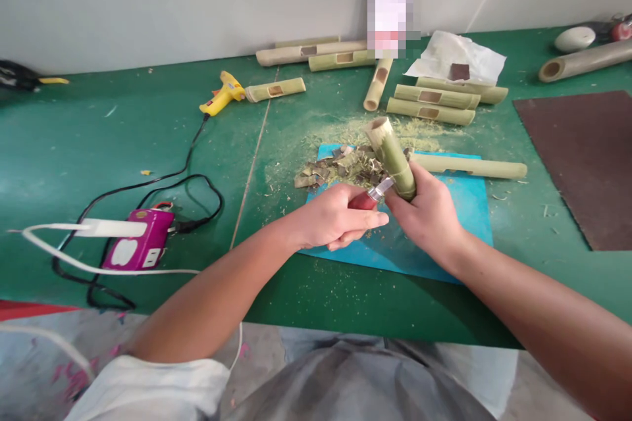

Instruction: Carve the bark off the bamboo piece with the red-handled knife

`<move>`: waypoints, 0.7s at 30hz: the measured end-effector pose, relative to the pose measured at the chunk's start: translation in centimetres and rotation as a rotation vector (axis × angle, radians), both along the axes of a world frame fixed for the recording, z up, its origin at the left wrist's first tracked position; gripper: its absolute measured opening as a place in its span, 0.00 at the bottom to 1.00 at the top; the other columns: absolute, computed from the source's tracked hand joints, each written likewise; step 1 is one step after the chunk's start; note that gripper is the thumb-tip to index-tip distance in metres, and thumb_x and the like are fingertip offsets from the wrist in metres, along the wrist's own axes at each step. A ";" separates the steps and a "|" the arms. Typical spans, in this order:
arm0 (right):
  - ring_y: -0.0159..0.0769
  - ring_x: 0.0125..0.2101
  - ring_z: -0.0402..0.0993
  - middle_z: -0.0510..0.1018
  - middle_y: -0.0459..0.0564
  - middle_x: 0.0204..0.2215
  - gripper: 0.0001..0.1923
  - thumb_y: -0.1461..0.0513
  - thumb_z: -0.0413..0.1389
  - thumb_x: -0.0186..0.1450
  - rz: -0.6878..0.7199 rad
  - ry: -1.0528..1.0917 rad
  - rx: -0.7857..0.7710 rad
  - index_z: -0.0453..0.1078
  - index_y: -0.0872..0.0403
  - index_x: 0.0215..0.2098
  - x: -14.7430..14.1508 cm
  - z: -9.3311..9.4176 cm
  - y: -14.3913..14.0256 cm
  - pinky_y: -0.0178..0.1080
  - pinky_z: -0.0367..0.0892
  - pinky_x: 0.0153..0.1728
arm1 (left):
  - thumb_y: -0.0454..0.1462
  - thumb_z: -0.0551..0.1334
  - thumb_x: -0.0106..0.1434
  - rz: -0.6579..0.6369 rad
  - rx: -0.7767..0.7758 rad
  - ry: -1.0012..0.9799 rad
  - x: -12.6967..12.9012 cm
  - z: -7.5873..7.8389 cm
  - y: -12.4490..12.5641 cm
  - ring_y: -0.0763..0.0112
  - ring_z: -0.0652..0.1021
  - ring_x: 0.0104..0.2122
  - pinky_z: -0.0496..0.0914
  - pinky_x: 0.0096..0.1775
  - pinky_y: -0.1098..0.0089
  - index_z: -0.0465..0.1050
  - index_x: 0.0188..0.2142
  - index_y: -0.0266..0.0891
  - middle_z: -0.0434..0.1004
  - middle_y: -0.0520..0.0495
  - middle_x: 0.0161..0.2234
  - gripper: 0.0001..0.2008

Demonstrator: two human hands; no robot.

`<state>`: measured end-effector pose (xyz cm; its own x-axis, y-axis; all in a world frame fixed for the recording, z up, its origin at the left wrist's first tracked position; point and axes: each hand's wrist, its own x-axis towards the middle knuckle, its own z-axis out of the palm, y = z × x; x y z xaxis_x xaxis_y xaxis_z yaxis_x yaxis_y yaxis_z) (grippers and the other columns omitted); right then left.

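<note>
My left hand (340, 214) is closed round the dark red handle of a carving knife (379, 189), its short metal blade against the side of a bamboo tube (392, 151). Gripping that tube near its lower end is my right hand (428, 217); the tube tilts up, its open, partly pared end away from me. Under both hands lies a blue mat (419, 256). A heap of bamboo shavings (340, 168) covers the mat's far left part. Just beyond my right hand rests a peeled bamboo tube (474, 166).
Several bamboo tubes with cut windows (429, 112) lie along the back. On the left are a yellow glue gun (224, 95), its black cord and a purple power adapter (138, 243). A brown sheet (582, 158) lies right; crumpled white paper (454, 56) sits behind.
</note>
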<state>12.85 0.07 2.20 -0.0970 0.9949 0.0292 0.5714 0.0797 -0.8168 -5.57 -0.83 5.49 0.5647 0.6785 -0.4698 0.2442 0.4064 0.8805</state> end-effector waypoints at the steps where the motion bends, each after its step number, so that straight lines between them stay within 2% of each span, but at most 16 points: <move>1: 0.31 0.22 0.55 0.65 0.39 0.20 0.07 0.58 0.54 0.56 0.001 0.005 -0.004 0.59 0.48 0.29 0.0 0.0 0.0 0.36 0.53 0.24 | 0.41 0.64 0.66 0.023 0.017 0.007 0.1 -0.1 -0.1 0.83 0.60 0.10 0.58 0.15 0.78 0.59 0.24 0.41 0.60 0.61 0.11 0.17; 4: 0.31 0.22 0.57 0.66 0.39 0.20 0.06 0.58 0.53 0.57 0.010 0.015 0.001 0.61 0.48 0.31 0.0 -0.1 0.0 0.36 0.55 0.24 | 0.41 0.64 0.66 0.070 0.034 -0.010 0.4 -0.3 -0.3 0.82 0.61 0.10 0.58 0.15 0.78 0.58 0.25 0.42 0.60 0.61 0.12 0.17; 7: 0.31 0.22 0.57 0.66 0.40 0.21 0.06 0.58 0.53 0.56 0.027 0.014 0.034 0.60 0.48 0.31 0.1 -0.2 -0.2 0.36 0.55 0.24 | 0.40 0.64 0.66 0.035 -0.002 -0.038 0.4 -0.1 -0.4 0.83 0.60 0.10 0.57 0.14 0.78 0.59 0.25 0.41 0.60 0.61 0.11 0.17; 11: 0.31 0.21 0.55 0.66 0.40 0.20 0.07 0.59 0.53 0.55 0.043 -0.058 0.067 0.59 0.48 0.32 0.2 0.0 -0.2 0.36 0.54 0.24 | 0.39 0.63 0.67 0.013 -0.009 -0.020 0.2 0.2 -0.3 0.83 0.60 0.10 0.57 0.14 0.79 0.59 0.24 0.41 0.59 0.61 0.11 0.17; 16: 0.34 0.22 0.58 0.70 0.44 0.24 0.09 0.59 0.53 0.54 0.041 -0.164 0.080 0.61 0.48 0.35 0.1 0.3 -0.1 0.38 0.53 0.26 | 0.40 0.63 0.67 0.043 0.014 0.030 0.6 0.0 -0.4 0.83 0.60 0.10 0.57 0.14 0.79 0.58 0.24 0.41 0.59 0.61 0.11 0.18; 21: 0.32 0.22 0.57 0.66 0.40 0.20 0.07 0.58 0.53 0.53 0.074 -0.034 -0.004 0.59 0.48 0.29 0.1 0.4 -0.1 0.36 0.53 0.24 | 0.41 0.64 0.67 0.071 0.032 0.028 0.6 -0.1 -0.6 0.82 0.60 0.10 0.57 0.14 0.78 0.58 0.26 0.42 0.59 0.61 0.12 0.18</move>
